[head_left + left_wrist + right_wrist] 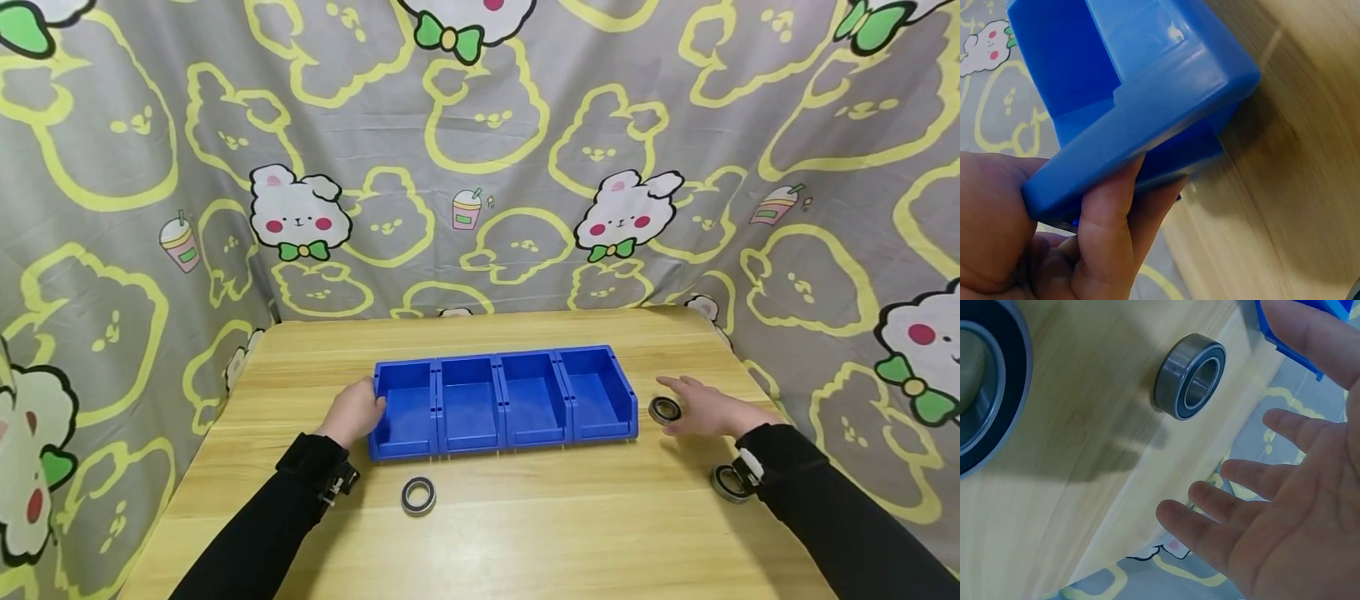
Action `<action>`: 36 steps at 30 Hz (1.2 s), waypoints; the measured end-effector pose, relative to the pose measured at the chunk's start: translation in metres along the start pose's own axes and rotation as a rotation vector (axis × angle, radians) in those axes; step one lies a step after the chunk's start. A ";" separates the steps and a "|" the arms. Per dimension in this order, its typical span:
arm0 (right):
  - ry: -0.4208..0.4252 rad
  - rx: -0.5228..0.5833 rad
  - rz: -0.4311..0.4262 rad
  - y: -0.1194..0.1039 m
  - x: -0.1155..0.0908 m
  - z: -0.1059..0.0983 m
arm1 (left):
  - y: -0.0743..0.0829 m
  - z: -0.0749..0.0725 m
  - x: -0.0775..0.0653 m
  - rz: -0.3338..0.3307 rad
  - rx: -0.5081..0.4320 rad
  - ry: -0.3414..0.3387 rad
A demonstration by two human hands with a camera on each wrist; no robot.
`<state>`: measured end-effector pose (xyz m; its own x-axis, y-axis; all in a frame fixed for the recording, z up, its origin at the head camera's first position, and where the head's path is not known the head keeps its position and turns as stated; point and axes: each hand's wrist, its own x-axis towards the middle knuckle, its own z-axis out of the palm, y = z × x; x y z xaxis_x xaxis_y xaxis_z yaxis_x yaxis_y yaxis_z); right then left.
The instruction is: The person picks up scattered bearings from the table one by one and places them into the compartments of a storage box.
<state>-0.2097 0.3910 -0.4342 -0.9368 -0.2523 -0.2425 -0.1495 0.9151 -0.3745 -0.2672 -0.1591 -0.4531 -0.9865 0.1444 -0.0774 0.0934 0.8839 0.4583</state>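
Note:
A row of joined blue storage bins [468, 442] sits on the table in the head view. My left hand [354, 412] grips its left side wall, thumb on one face and fingers curled under the blue edge [1141, 125] in the left wrist view. Right of the bins, my right hand [708, 407] is spread beside a ball bearing [655, 410]. The right wrist view shows that steel bearing [1172, 378] standing apart from the fingers [1204, 531], with nothing held. Another bearing [722, 487] lies partly hidden below my right wrist.
A third bearing [405, 500] lies on the wooden table [540, 533] in front of the bins, towards the left. Patterned grey curtains [517, 275] hang behind the table and along both sides.

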 end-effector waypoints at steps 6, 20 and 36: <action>0.020 -0.030 -0.015 0.007 0.010 0.008 | 0.003 0.005 0.004 0.013 0.001 0.016; 0.078 -0.058 0.001 0.010 0.024 0.015 | 0.010 0.011 0.010 -0.013 0.003 0.026; 0.092 -0.123 -0.069 0.012 0.039 0.024 | 0.012 0.014 0.010 -0.016 -0.024 0.029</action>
<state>-0.2403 0.3846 -0.4691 -0.9470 -0.2916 -0.1350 -0.2471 0.9294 -0.2740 -0.2738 -0.1402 -0.4610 -0.9913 0.1171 -0.0597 0.0746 0.8752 0.4780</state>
